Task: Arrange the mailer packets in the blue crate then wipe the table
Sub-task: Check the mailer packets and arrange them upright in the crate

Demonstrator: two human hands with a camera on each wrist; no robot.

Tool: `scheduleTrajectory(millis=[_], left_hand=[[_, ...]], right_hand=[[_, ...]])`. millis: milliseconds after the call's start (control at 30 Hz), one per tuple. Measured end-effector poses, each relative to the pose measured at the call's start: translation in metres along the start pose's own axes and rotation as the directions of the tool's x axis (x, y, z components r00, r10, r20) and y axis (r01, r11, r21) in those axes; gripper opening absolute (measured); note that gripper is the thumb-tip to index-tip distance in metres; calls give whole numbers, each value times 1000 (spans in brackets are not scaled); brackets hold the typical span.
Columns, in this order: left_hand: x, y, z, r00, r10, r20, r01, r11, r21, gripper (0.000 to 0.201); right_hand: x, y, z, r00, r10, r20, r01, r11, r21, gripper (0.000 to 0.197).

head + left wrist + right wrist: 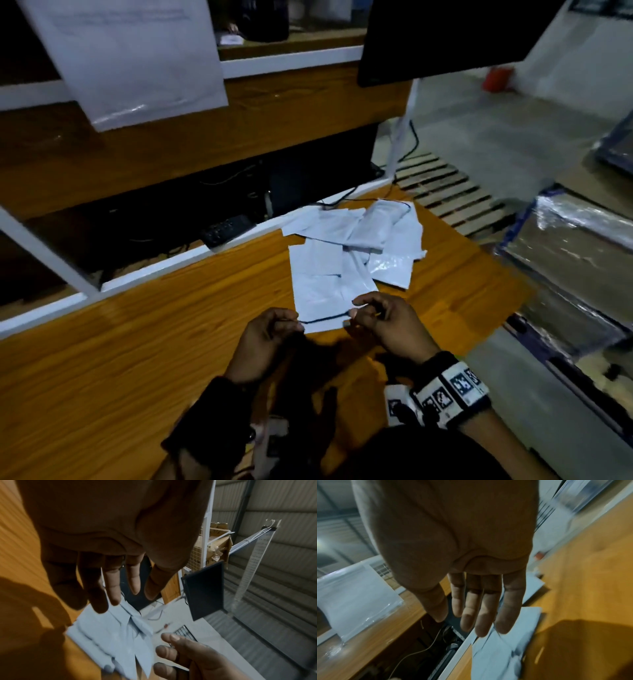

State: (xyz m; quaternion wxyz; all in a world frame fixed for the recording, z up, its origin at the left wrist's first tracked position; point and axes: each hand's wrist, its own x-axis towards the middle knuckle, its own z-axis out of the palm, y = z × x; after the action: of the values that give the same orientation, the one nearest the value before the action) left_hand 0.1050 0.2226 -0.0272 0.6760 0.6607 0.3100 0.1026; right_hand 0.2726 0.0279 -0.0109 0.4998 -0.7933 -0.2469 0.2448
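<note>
The nearest mailer packet (323, 301) lies flat on the wooden table (137, 359) just below the middle of the head view, its long axis running away from the person toward the upper right, its short near edge — marked by a dark line — turned toward the two hands. Beyond it, toward the upper right of the frame, the rest of the packets (370, 236) lie in a loose overlapping heap reaching to the table's far rim.

That near edge is what the next move depends on, in my judgement. The left hand (270, 339) sits at the edge's left corner and the right hand (387, 325) at its right corner, so both are about equally near and the packet lies straight ahead of the fingertips. In the head view the fingers of each hand look bent toward the corners; the wrist views show them fairly straight, spread narrowly, tips over the pale plastic. Whether either hand already pinches the edge I cannot tell — the contact is blurred and shadowed.

No blue crate can be picked out with certainty; blue-framed shapes at the right edge of the head view are too blurred to name. At upper left hangs a large plastic sheet (137, 58).
</note>
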Motion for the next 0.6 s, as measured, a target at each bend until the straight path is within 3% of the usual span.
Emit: scheduleTrajectory(millis=[133,267,400,467,600], left_hand=[[25,37,46,997,-13,-78,11,999,-36,21],[42,62,82,987,-36,-156,26,998,-64,20],[47,61,106,970,-36,-241,31,999,-27,21],[44,63,114,961,-56,-271,47,998,-38,20],[39,67,123,943,-50,-330,33,998,-56,20]], right_hand=[[73,9,-43,992,-129,3,127,974,-189,23],[149,8,-81,936,-348,50,325,801,-504,57],[200,14,-87,946,-215,244,323,537,-779,93],[211,21,-85,938,-179,296,346,455,-820,83],[208,25,-100,899,-368,238,403,484,-777,45]])
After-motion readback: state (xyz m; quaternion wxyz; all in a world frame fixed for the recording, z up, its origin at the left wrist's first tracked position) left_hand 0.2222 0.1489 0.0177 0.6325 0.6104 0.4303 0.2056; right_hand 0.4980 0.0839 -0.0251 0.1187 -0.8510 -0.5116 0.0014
